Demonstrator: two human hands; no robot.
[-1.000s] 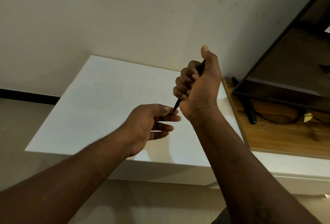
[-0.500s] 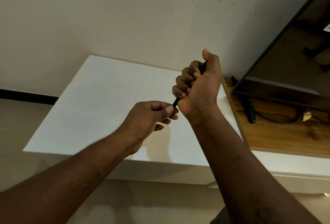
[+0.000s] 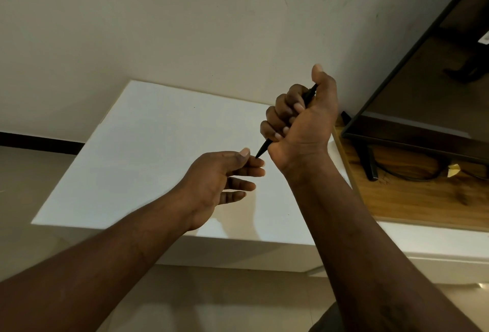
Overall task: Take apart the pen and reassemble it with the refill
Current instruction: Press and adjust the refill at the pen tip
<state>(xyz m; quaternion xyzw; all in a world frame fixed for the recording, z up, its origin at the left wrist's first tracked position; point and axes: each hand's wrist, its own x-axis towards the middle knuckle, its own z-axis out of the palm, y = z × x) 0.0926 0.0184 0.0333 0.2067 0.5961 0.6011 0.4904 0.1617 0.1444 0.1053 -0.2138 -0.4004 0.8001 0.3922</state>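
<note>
A slim black pen (image 3: 263, 149) is clenched aslant in the fist of the right grip (image 3: 301, 120), fingers curled round the barrel and thumb raised, so that only its tapered point below and a short end above are seen. The point is met by the thumb and forefinger of the left grip (image 3: 219, 180), whose other fingers are held straight and apart; whether it is pinched cannot be told. Both are held over a white rectangular table (image 3: 132, 151) against a cream wall (image 3: 185, 27), beside a dark-framed flat screen (image 3: 423, 88).
</note>
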